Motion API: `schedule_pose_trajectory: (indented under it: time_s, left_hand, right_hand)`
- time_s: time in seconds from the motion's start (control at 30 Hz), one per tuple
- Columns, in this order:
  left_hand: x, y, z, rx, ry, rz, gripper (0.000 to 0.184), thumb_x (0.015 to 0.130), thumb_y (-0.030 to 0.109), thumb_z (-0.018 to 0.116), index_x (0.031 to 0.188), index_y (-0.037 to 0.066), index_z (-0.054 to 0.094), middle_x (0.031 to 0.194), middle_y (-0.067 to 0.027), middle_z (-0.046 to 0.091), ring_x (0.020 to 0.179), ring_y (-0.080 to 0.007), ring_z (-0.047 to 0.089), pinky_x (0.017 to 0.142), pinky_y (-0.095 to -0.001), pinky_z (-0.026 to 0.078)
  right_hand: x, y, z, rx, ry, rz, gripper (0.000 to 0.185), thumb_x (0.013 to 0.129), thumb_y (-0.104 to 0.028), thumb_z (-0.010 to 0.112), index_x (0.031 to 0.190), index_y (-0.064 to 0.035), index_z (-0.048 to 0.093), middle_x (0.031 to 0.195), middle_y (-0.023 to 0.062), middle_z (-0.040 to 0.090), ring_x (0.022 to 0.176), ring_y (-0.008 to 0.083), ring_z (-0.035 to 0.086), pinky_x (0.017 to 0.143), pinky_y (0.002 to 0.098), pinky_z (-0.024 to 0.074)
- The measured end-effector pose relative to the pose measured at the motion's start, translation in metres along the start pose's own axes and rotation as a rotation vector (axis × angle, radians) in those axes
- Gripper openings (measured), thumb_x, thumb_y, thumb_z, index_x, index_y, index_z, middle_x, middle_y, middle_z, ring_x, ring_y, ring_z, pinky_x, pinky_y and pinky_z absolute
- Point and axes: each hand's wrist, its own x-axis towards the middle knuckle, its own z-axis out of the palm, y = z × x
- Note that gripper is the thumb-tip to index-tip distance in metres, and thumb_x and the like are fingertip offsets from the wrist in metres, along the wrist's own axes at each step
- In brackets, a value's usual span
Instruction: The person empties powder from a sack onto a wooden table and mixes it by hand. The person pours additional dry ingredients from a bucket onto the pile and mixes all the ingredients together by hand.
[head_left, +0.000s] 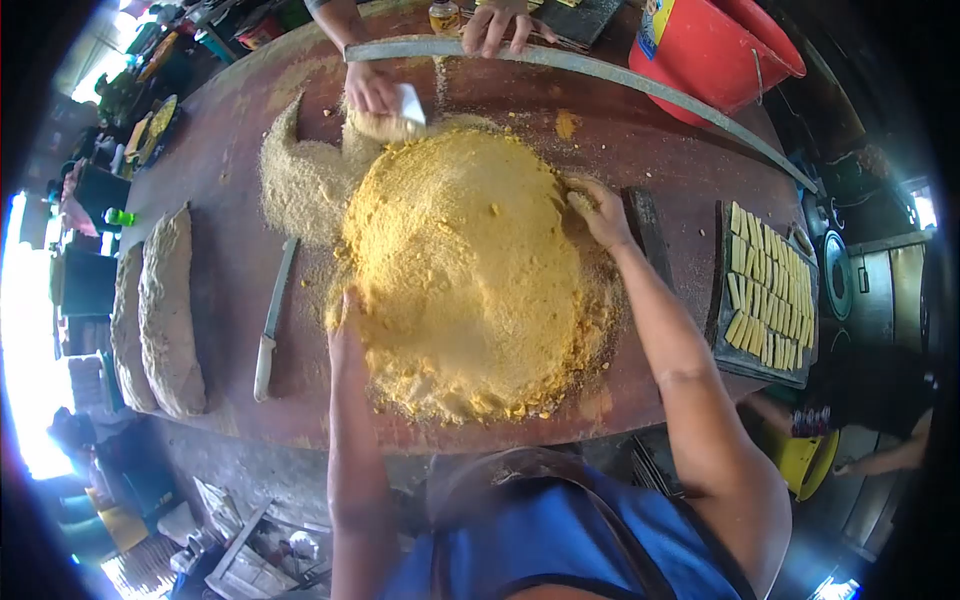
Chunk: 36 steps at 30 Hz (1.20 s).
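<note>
One half-open right hand (599, 212), contents hidden, and left hand (345, 312), grip unclear, flank my yellow mound (470, 260) — uneven pushing could crumble its near side.

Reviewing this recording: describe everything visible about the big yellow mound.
The yellow mound is a broad, rounded heap of loose, crumbly material, powdery in places, with coarser lumps around its edge; exactly what it is cannot be told. It sits on the reddish-brown table. The person's left hand is against its left side, the right hand at its upper right edge. Paler beige powder meets it at upper left.
</note>
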Motion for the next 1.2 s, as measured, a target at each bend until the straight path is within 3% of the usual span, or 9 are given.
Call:
schedule_pose_trajectory:
  time_s: [0.2,0.3,0.43,0.6,0.7,0.77,0.8,0.93,1.2]
  left_hand:
    - [0.023,0.030,0.065,-0.593,-0.278,-0.330,0.068,0.096,0.049,0.043,0.144,0.004,0.028,0.142,-0.0213,0.036,0.126,-0.0401,0.043,0.104,-0.0619,0.033]
    - [-0.023,0.067,0.096,-0.472,-0.299,-0.287,0.064,0.096,0.047,0.045,0.142,0.004,0.033,0.126,-0.0192,0.049,0.114,-0.0371,0.052,0.099,-0.0587,0.041]
    - [0.039,0.022,0.094,-0.402,-0.529,-0.174,0.046,0.097,0.035,0.048,0.129,0.002,0.048,0.102,-0.0125,0.063,0.088,-0.0260,0.064,0.078,-0.0410,0.054]
    - [-0.008,0.061,0.075,0.040,-0.393,0.341,0.025,0.094,0.018,0.056,0.102,-0.005,0.063,0.084,-0.0147,0.066,0.067,-0.0205,0.064,0.060,-0.0352,0.054]
    - [-0.006,0.068,0.059,0.467,-0.273,0.360,0.028,0.096,0.023,0.055,0.097,-0.004,0.064,0.088,-0.0182,0.066,0.068,-0.0212,0.065,0.059,-0.0338,0.054]
    - [0.017,0.052,0.042,0.503,-0.270,0.153,0.028,0.096,0.027,0.054,0.093,0.001,0.065,0.097,-0.0206,0.067,0.078,-0.0203,0.066,0.062,-0.0316,0.055]
    - [0.009,0.048,0.025,0.425,-0.239,0.215,0.031,0.093,0.031,0.058,0.098,0.002,0.067,0.089,-0.0170,0.068,0.077,-0.0208,0.065,0.061,-0.0323,0.053]
    - [0.007,0.029,-0.017,0.447,0.003,0.616,0.039,0.091,0.036,0.059,0.120,0.010,0.062,0.112,-0.0152,0.065,0.102,-0.0227,0.063,0.081,-0.0359,0.053]
    - [0.081,0.033,-0.010,-0.571,-0.273,-0.177,0.061,0.093,0.044,0.051,0.143,0.013,0.035,0.148,-0.0110,0.036,0.135,-0.0272,0.034,0.110,-0.0515,0.031]
  right_hand:
    - [-0.013,-0.087,0.075,1.061,-0.059,0.455,0.052,0.090,-0.035,0.063,0.130,-0.0040,0.053,0.135,0.0193,0.051,0.125,0.0273,0.048,0.107,0.0430,0.0353]
    - [-0.027,-0.149,0.066,0.420,0.014,0.733,0.057,0.088,-0.035,0.064,0.129,0.0023,0.051,0.130,0.0253,0.052,0.124,0.0242,0.048,0.103,0.0428,0.0387]
    - [-0.037,-0.199,0.070,0.665,0.004,0.660,0.050,0.087,-0.030,0.067,0.123,0.0025,0.055,0.117,0.0234,0.059,0.109,0.0209,0.058,0.087,0.0367,0.0508]
    - [-0.044,-0.232,0.074,0.025,0.135,0.125,0.016,0.086,-0.015,0.063,0.095,-0.0022,0.064,0.079,0.0138,0.066,0.069,0.0184,0.065,0.056,0.0326,0.0529]
    - [-0.040,-0.221,0.066,-0.251,0.140,-0.173,0.014,0.082,-0.005,0.059,0.095,-0.0020,0.065,0.083,0.0132,0.067,0.071,0.0226,0.066,0.059,0.0357,0.0544]
    - [-0.037,-0.214,0.041,-0.299,-0.415,0.309,0.024,0.082,-0.006,0.062,0.105,-0.0051,0.066,0.099,0.0155,0.069,0.095,0.0248,0.066,0.083,0.0380,0.0531]
    - [-0.038,-0.173,0.038,-0.044,-0.258,-0.152,0.026,0.082,-0.014,0.066,0.106,-0.0054,0.066,0.108,0.0145,0.067,0.105,0.0238,0.062,0.092,0.0349,0.0488]
    - [0.000,-0.085,-0.003,-0.099,-0.078,0.004,0.031,0.082,-0.023,0.068,0.106,-0.0033,0.066,0.124,0.0149,0.060,0.117,0.0265,0.056,0.099,0.0337,0.0427]
    - [0.108,-0.048,0.081,0.171,-0.202,-0.055,0.052,0.090,-0.047,0.058,0.122,-0.0054,0.061,0.124,0.0140,0.060,0.115,0.0259,0.056,0.098,0.0342,0.0423]
